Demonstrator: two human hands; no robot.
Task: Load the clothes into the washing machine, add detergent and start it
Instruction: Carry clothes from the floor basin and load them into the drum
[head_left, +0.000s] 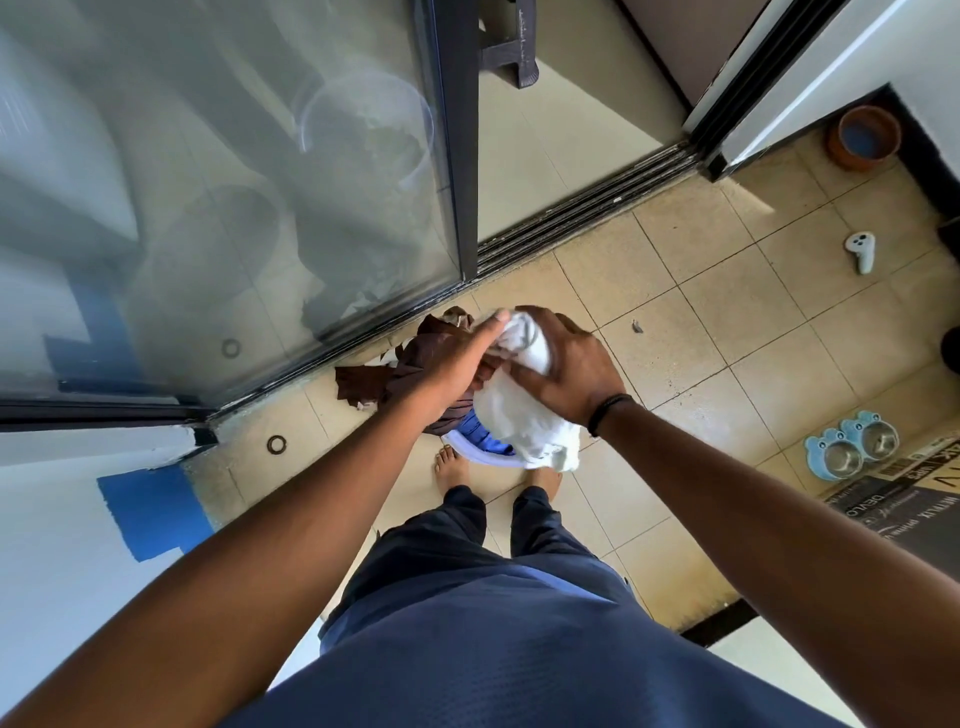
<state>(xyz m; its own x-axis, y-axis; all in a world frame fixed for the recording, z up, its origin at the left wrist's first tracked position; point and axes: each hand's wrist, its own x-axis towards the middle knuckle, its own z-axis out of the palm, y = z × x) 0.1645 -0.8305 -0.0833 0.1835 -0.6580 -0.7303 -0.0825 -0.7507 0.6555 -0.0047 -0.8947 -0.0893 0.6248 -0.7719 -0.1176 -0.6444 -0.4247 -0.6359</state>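
I stand barefoot on a tiled floor, looking straight down. Both hands hold a bunched white garment (524, 421) above a white-rimmed laundry basket (480, 456) at my feet. My left hand (457, 364) grips its upper left part, thumb stretched over the top. My right hand (566, 364) presses on it from above and to the right. Beneath the white cloth lie a brown garment (405, 364), spilling toward the glass door, and a blue one (480, 434). No washing machine or detergent is in view.
A sliding glass door (234, 208) runs along the left, its track (582, 213) crossing ahead. On the floor to the right lie a white controller (862, 250), a clay bowl (863, 136), twin metal pet bowls (852, 449) and a cardboard box (904, 504).
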